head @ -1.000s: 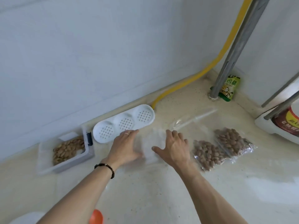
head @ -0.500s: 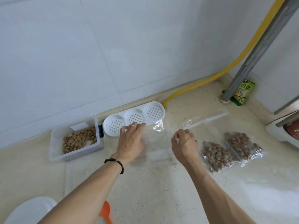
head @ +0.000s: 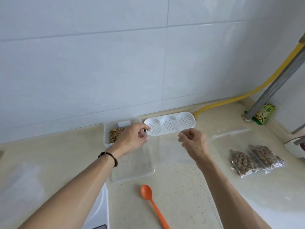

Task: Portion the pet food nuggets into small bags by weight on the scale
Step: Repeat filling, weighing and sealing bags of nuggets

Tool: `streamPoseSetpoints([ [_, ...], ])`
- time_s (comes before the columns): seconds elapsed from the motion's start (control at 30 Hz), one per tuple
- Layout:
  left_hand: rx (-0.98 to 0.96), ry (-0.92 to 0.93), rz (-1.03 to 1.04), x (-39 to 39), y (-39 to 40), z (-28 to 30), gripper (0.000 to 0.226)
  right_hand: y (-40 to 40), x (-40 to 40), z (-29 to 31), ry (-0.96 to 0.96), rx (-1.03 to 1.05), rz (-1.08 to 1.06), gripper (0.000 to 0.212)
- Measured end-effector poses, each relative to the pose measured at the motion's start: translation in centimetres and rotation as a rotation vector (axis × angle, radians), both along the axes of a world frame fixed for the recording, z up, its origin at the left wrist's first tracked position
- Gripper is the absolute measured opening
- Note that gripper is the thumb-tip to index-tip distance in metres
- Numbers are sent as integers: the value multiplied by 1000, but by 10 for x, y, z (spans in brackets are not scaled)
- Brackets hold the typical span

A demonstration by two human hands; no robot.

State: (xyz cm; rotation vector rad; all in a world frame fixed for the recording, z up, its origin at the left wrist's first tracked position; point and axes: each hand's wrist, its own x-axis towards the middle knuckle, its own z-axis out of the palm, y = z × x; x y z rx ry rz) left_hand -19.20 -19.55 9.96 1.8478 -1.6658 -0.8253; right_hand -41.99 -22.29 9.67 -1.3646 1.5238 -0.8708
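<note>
An empty clear small bag [head: 165, 146] hangs between my hands above the counter. My left hand [head: 132, 138] pinches its left top edge and my right hand [head: 193, 142] pinches its right top edge. Brown nuggets [head: 115, 133] lie in a clear box [head: 107, 129] by the wall, partly behind my left hand. Two filled bags [head: 254, 158] lie at the right. An orange spoon [head: 151, 204] lies on the counter in front. The white scale [head: 100, 209] shows at the bottom edge, partly under my left forearm.
A white perforated three-cup tray [head: 170, 123] stands against the wall. A clear lid [head: 132, 169] lies below the bag; another empty clear bag [head: 231, 134] lies to the right. A green packet [head: 264, 114], a grey pipe [head: 277, 83] and a yellow hose [head: 231, 100] fill the right corner.
Both hands went from lying flat on the bag to pinching its top corners and lifting it. The camera tilted down, bringing the spoon and scale into view.
</note>
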Motion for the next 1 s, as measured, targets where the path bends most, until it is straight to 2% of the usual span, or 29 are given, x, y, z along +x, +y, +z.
streamPoseSetpoints([
  [0.17, 52, -60, 80, 89, 84, 4, 17, 68, 80, -8, 13, 99, 141, 9],
  [0.33, 189, -134, 110, 168, 156, -21, 27, 132, 152, -44, 53, 237, 276, 10],
  [0.43, 221, -170, 147, 198, 183, -38, 24, 157, 181, -59, 105, 300, 303, 9],
  [0.63, 216, -232, 201, 214, 195, -66, 18, 173, 201, -67, 167, 354, 238, 7],
  [0.73, 207, -276, 178, 211, 191, -75, 22, 171, 203, -72, 218, 367, 184, 6],
  [0.8, 187, -351, 159, 209, 193, -79, 30, 170, 201, -73, 271, 356, 156, 16],
  [0.9, 101, -369, 215, 206, 204, -82, 39, 175, 193, -69, 373, 282, 149, 34],
  [1.0, -35, -369, 246, 195, 229, -82, 41, 191, 186, -68, 466, 92, 175, 38],
])
